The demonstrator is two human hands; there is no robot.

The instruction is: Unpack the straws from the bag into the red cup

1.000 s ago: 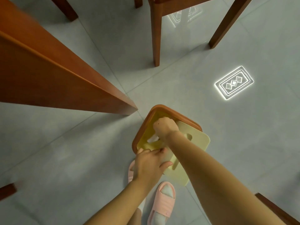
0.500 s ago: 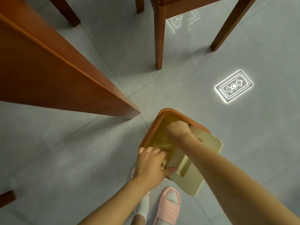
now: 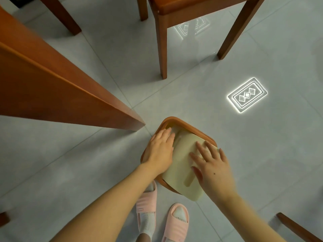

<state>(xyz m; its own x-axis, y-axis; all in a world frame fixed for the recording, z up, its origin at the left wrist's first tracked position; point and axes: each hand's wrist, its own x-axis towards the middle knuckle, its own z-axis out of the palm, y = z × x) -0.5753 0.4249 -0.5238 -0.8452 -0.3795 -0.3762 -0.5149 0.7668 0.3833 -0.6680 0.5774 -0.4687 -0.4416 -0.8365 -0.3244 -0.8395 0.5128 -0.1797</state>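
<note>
No straws, bag or red cup are in sight. An orange-rimmed bin [image 3: 186,124] stands on the floor in front of my feet. A pale yellow lid [image 3: 181,159] lies over its opening, slightly askew, with its near corner past the rim. My left hand [image 3: 160,151] rests flat on the lid's left edge and the rim. My right hand [image 3: 212,167] lies flat on the lid's right side, fingers spread. Neither hand holds anything. The bin's inside is hidden.
A wooden table's corner [image 3: 122,117] juts in from the left, close to the bin. A wooden chair [image 3: 185,13] stands behind on grey floor tiles. A bright light reflection [image 3: 247,95] lies on the floor. My pink slippers [image 3: 178,222] are below; another wooden leg [image 3: 297,229] is at the lower right.
My right hand has come out of the bin. The lid, tilted open before, now lies down over the opening, with both hands flat on it.
</note>
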